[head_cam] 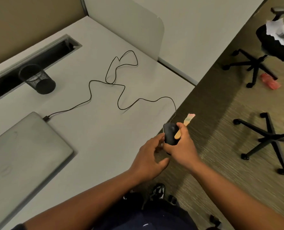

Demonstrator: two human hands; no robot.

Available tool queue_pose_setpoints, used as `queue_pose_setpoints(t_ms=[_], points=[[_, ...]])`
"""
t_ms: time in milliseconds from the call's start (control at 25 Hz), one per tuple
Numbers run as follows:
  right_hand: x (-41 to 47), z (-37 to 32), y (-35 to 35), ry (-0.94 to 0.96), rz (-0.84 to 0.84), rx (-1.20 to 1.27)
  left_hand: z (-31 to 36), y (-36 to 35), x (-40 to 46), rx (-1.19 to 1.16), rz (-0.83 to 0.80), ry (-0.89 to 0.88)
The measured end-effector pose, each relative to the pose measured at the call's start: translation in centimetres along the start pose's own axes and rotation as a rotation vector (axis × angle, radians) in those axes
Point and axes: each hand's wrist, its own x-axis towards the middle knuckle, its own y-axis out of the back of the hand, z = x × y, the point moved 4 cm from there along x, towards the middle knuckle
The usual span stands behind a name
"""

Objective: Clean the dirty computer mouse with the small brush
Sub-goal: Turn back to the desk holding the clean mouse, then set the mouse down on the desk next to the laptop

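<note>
Presently, right hand (pixel 182 145) fingers clamp both brush (pixel 185 124) handle and mouse (pixel 170 133), lower centre-right, over desk (pixel 96 113) edge. Left hand (pixel 150 156) fingers curl loosely, touching the mouse's side. Mouse judged light, rigid, smooth; best held by flanks. Cable (pixel 121 90) trails upward.

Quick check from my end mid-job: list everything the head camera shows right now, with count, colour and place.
mouse: one, black, held at the desk's right edge
mouse cable: one, black, looping across the desk to the laptop
small brush: one, wooden handle, pale bristles pointing away
laptop: one, grey, closed, desk's near left
pen cup: one, black mesh, by the cable slot
desk: one, light grey
office chairs: two, black, on the carpet, right
red item: one, on the floor
left hand: touches the mouse
right hand: grips brush and mouse
</note>
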Motion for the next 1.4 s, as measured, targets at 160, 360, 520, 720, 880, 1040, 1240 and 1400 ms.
queue_pose_setpoints(t_ms=[160, 360, 520, 720, 880, 1040, 1240, 1400], points=[[1.5, -1.2, -2.1, 0.078, -0.045, -0.151, -1.9, 3.6, 0.8, 0.066, 0.022, 0.056], [5.2, -3.2, -5.2, 0.202, -0.104, -0.254, -5.6, 9.0, 2.6, 0.225, 0.167, 0.169], [9.4, -4.9, -7.4, 0.289, -0.137, -0.280, -7.5, 13.2, 5.2, 0.323, 0.238, 0.221], [14.6, -7.4, -9.2, 0.350, -0.158, -0.348, -8.6, 16.7, 9.2, 0.435, 0.252, 0.260], [18.3, -9.1, -10.0, 0.415, -0.198, -0.360, -8.2, 18.5, 13.7, 0.490, 0.271, 0.269], [21.4, -10.3, -11.0, 0.502, -0.248, -0.389, -7.8, 20.1, 17.5, 0.517, 0.272, 0.288], [23.1, -11.5, -11.8, 0.585, -0.289, -0.416, -7.3, 20.5, 19.6, 0.561, 0.286, 0.256], [23.8, -12.1, -11.8, 0.615, -0.319, -0.448, -6.8, 19.7, 20.1, 0.569, 0.321, 0.219]])
